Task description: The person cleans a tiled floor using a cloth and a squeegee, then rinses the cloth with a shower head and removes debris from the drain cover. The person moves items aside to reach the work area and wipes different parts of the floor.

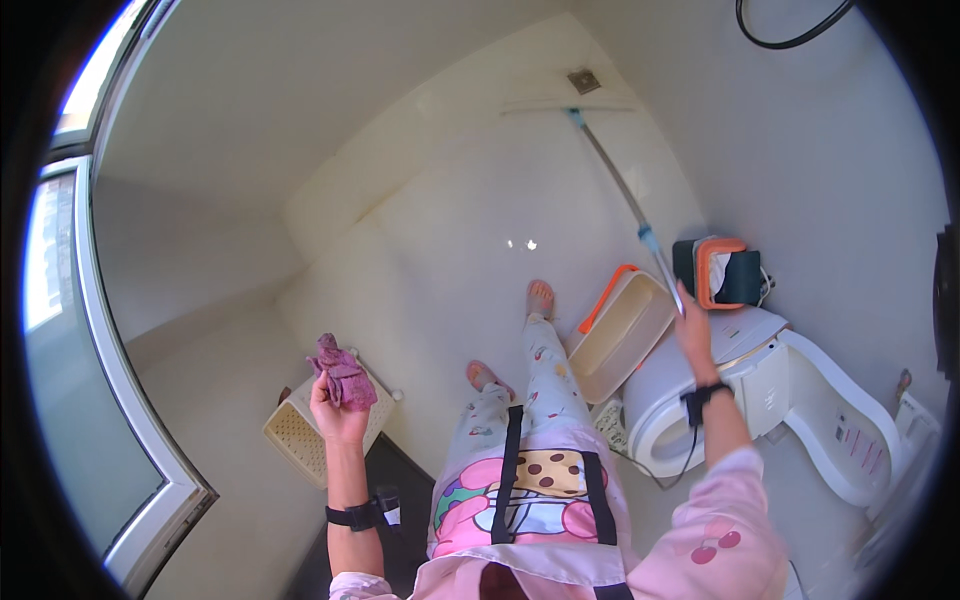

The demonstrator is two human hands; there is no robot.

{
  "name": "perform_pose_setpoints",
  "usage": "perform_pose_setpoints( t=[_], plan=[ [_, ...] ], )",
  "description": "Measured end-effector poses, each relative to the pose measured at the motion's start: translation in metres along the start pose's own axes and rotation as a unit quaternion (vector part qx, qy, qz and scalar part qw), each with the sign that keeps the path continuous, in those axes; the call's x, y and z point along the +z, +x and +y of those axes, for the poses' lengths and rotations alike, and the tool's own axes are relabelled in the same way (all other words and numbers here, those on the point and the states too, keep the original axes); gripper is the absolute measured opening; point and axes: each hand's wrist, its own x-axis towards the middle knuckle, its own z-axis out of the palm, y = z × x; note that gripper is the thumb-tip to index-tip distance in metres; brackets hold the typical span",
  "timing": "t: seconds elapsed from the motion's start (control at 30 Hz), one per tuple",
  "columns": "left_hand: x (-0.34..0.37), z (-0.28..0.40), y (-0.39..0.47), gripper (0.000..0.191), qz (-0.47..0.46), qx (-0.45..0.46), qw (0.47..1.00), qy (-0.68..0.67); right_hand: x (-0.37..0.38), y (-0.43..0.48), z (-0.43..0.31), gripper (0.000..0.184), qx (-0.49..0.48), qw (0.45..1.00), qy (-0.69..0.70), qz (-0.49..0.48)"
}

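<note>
My left hand [339, 414] grips a crumpled purple cloth [346, 379], raised above a cream perforated plastic basket [289, 442]. My right hand [694, 334] is closed around the metal pole [615, 176] of a floor squeegee. Pale blue fittings mark the pole's lower joint and its middle. The squeegee's long thin blade [529, 111] rests on the wet-looking pale floor [465, 195], just short of a square metal floor drain [584, 81]. Close to my right hand stand a translucent rectangular bucket [619, 330] with an orange handle and a white toilet [652, 405] with its lid raised.
An orange and dark green waste bin [721, 274] stands against the right wall, behind the toilet. An open window sash [97, 322] juts in at the left. A dark panel [397, 469] lies beside my left forearm. A black hose [795, 37] hangs at upper right.
</note>
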Motion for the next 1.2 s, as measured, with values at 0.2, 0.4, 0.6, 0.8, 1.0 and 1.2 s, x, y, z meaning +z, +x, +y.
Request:
perform_pose_setpoints(
  t=[0.2,0.4,0.6,0.8,1.0,1.2],
  plan=[
    [0.026,-0.012,0.004,0.025,0.022,-0.004,1.0,0.003,-0.011,-0.208,0.043,0.056,0.13,0.987,-0.03,-0.095],
    [0.025,-0.016,0.01,0.024,0.031,-0.017,0.999,0.009,-0.006,-0.184,0.054,0.058,0.145,0.984,-0.056,-0.087],
    [0.046,-0.017,0.013,0.024,0.031,-0.004,0.999,0.023,-0.003,0.009,0.053,0.054,-0.006,0.998,-0.063,0.018],
    [0.061,-0.016,0.009,0.026,-0.015,-0.014,0.999,0.038,-0.016,0.167,-0.011,0.049,-0.028,0.999,-0.042,0.01],
    [0.054,-0.014,0.014,0.026,0.003,-0.001,1.0,0.02,-0.04,0.055,-0.023,0.053,-0.057,0.997,0.022,-0.056],
    [0.042,-0.012,0.012,0.028,0.019,0.011,1.0,-0.004,-0.064,-0.105,-0.011,0.053,0.007,0.971,-0.106,-0.216]
  ],
)
